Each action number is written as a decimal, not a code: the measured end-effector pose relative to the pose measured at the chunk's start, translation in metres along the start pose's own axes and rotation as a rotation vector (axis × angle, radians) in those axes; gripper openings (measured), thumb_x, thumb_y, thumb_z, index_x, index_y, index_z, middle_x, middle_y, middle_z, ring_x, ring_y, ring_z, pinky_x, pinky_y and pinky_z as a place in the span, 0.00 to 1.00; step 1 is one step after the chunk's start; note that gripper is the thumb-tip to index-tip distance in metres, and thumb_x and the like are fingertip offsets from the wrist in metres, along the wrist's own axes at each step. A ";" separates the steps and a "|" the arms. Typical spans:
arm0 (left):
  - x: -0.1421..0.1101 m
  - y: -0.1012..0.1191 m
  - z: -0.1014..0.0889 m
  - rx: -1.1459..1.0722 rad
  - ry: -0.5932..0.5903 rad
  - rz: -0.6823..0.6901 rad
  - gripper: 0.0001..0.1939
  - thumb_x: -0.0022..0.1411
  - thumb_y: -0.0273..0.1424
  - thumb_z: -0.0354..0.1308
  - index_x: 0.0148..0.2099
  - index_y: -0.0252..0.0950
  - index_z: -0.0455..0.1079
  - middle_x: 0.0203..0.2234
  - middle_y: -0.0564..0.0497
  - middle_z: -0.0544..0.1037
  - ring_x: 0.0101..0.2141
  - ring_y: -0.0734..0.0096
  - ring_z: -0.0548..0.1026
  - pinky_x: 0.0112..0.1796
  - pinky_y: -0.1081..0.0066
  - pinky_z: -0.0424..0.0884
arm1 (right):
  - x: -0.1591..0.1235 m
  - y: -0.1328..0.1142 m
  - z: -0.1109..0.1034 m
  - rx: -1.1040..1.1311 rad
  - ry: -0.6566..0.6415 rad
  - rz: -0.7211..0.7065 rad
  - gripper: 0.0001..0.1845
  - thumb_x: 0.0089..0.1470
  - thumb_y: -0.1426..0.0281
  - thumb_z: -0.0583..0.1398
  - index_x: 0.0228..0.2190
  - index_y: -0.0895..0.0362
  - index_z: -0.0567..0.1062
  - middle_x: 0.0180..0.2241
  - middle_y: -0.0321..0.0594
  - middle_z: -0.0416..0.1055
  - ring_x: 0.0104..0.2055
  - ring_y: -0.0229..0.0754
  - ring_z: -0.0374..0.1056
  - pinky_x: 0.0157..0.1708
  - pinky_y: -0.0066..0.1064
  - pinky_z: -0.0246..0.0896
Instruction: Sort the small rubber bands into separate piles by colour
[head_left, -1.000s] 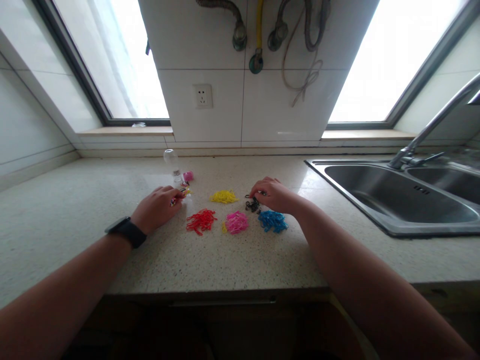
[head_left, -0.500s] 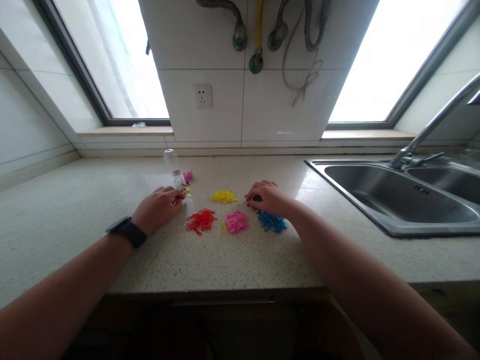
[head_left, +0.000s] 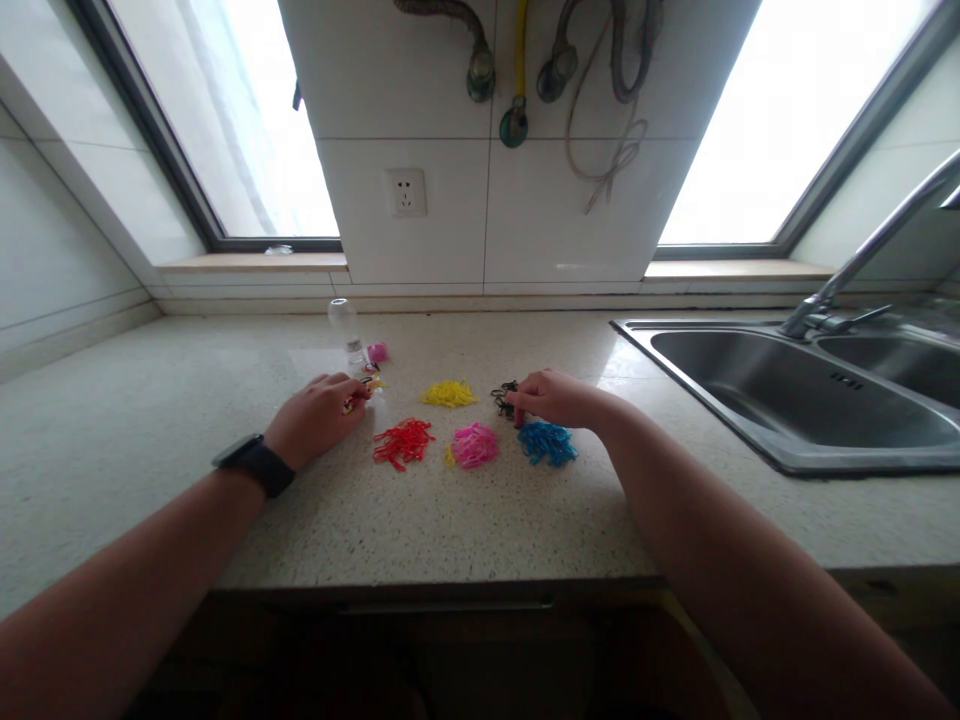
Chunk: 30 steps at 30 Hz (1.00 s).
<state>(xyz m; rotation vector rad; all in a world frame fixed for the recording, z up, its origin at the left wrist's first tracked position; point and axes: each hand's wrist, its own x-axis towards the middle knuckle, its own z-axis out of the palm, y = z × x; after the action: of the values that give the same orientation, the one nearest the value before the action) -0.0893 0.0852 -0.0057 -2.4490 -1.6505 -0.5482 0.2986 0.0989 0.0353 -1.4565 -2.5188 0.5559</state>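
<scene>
Small rubber bands lie sorted by colour on the counter: a yellow pile [head_left: 448, 393], a red pile [head_left: 403, 442], a pink pile [head_left: 475, 445] with a bit of yellow at its left edge, a blue pile [head_left: 547, 443] and a black pile [head_left: 502, 399]. My left hand [head_left: 321, 410] rests at the left, fingers curled round mixed-colour rubber bands [head_left: 351, 403], partly hidden. My right hand [head_left: 561, 398] is at the right edge of the black pile, just above the blue one. Its fingers are drawn together, pointing down; whatever is between them is hidden.
A clear plastic bottle [head_left: 345, 330] stands upside down behind my left hand, beside a pink object [head_left: 377, 352]. At the right, a steel sink [head_left: 720, 420] with a faucet [head_left: 840, 280] is set into the counter [head_left: 322, 530]. Behind is a tiled wall with a socket [head_left: 406, 192].
My right hand has shifted right, off the black pile, so more black bands show. Its fingers now point down. My left hand has stayed in place.
</scene>
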 end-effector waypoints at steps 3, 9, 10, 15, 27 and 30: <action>0.000 0.000 0.000 0.007 -0.003 0.012 0.15 0.68 0.37 0.50 0.45 0.38 0.77 0.42 0.44 0.80 0.45 0.56 0.76 0.50 0.57 0.72 | 0.001 0.000 0.001 0.003 0.023 -0.010 0.24 0.64 0.58 0.53 0.29 0.51 0.86 0.26 0.40 0.79 0.28 0.40 0.69 0.32 0.33 0.58; 0.000 0.000 0.001 0.010 -0.001 0.011 0.15 0.68 0.37 0.51 0.45 0.38 0.77 0.42 0.44 0.80 0.45 0.56 0.76 0.51 0.58 0.71 | 0.002 0.003 0.002 -0.028 0.116 -0.011 0.19 0.63 0.63 0.54 0.32 0.49 0.85 0.30 0.38 0.80 0.32 0.41 0.71 0.33 0.32 0.57; 0.000 0.000 0.001 0.008 0.001 0.012 0.15 0.68 0.37 0.51 0.45 0.38 0.77 0.42 0.44 0.80 0.45 0.56 0.76 0.51 0.59 0.71 | 0.002 0.003 0.001 -0.027 0.133 0.001 0.20 0.63 0.62 0.54 0.32 0.50 0.85 0.28 0.38 0.78 0.30 0.40 0.70 0.32 0.32 0.56; 0.001 -0.006 0.000 0.017 0.005 0.014 0.14 0.67 0.37 0.51 0.45 0.38 0.77 0.43 0.45 0.80 0.45 0.56 0.76 0.51 0.59 0.70 | 0.003 0.010 -0.004 0.010 0.354 0.075 0.23 0.64 0.60 0.51 0.32 0.54 0.84 0.25 0.40 0.75 0.26 0.39 0.65 0.29 0.33 0.53; 0.008 -0.033 -0.013 -0.023 0.006 -0.052 0.20 0.68 0.36 0.45 0.53 0.32 0.72 0.47 0.40 0.77 0.46 0.55 0.77 0.51 0.60 0.71 | 0.006 0.042 -0.009 0.113 0.626 0.193 0.25 0.62 0.57 0.52 0.28 0.56 0.83 0.21 0.39 0.70 0.24 0.39 0.64 0.28 0.33 0.52; 0.009 -0.048 -0.017 -0.059 -0.015 -0.054 0.23 0.69 0.36 0.43 0.53 0.30 0.73 0.47 0.38 0.77 0.48 0.55 0.76 0.52 0.60 0.70 | 0.007 0.040 -0.007 0.099 0.591 0.192 0.25 0.62 0.56 0.52 0.28 0.56 0.83 0.20 0.39 0.70 0.23 0.39 0.64 0.28 0.34 0.52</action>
<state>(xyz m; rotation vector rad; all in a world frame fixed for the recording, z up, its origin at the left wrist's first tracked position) -0.1342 0.1063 0.0088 -2.4616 -1.7351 -0.5964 0.3290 0.1240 0.0252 -1.5520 -1.8866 0.2213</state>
